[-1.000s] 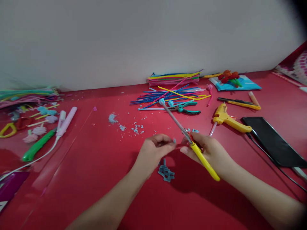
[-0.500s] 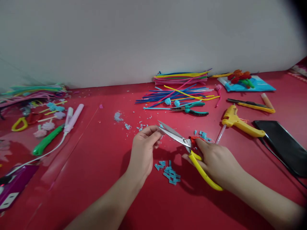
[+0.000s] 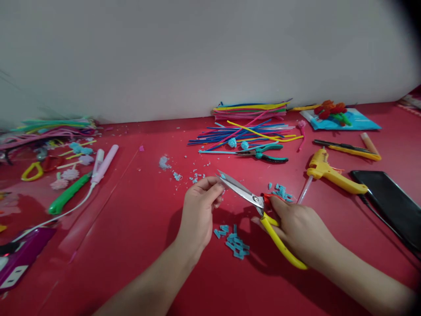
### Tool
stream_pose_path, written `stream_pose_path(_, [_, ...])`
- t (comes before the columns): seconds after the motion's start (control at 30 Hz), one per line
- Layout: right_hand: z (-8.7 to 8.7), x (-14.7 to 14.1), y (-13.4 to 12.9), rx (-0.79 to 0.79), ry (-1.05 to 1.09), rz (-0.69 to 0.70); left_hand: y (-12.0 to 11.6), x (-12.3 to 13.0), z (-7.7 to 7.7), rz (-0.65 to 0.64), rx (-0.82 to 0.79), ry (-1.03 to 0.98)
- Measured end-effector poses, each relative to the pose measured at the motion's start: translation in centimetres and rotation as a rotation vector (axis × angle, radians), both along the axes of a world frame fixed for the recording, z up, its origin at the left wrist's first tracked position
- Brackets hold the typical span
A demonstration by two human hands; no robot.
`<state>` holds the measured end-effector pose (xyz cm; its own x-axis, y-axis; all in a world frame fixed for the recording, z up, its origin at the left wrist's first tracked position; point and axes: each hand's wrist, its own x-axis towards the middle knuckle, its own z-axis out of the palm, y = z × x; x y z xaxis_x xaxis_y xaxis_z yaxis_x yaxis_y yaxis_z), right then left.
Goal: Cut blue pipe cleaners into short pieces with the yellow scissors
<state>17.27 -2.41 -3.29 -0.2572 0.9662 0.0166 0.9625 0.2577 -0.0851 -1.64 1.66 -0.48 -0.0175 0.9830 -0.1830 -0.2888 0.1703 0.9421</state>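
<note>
My right hand is closed round the yellow and red handles of a pair of scissors, whose blades point left toward my other hand. Finger and thumb of my left hand are pinched together at the blade tips. A small light-blue piece shows at the tips, mostly hidden by the fingers and blades. Below the scissors lies a loose pile of cut blue strips on the red table. More small blue pieces lie behind my right hand.
Behind are pliers, two blue pompoms and colourful pipe cleaners. On the right are a yellow glue gun, a cutter knife and a phone. A pink corded tool and a purple power strip lie left.
The scissor blades have drawn closer together at the tips, near my left fingers. The whole view has shifted slightly; both hands keep nearly the same pose.
</note>
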Motion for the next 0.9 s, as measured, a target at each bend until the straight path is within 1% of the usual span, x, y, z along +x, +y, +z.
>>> stream_pose_path(0.23, [-0.21,-0.05,0.07,-0.005,0.003,0.006,0.06,0.1,0.07,0.022,-0.026,-0.024])
stream_pose_path(0.5, [-0.05,-0.04,0.01,-0.022,0.025,-0.003,0.01,0.02,0.16,0.016,-0.012,-0.014])
stream_pose_path(0.67, [0.07,-0.07,-0.03,0.002,0.037,-0.003,0.01,0.02,0.21,0.009,-0.002,-0.003])
stream_pose_path(0.9, [0.5,0.11,0.06,-0.033,0.073,-0.016,0.03,-0.08,0.11,-0.01,0.036,0.014])
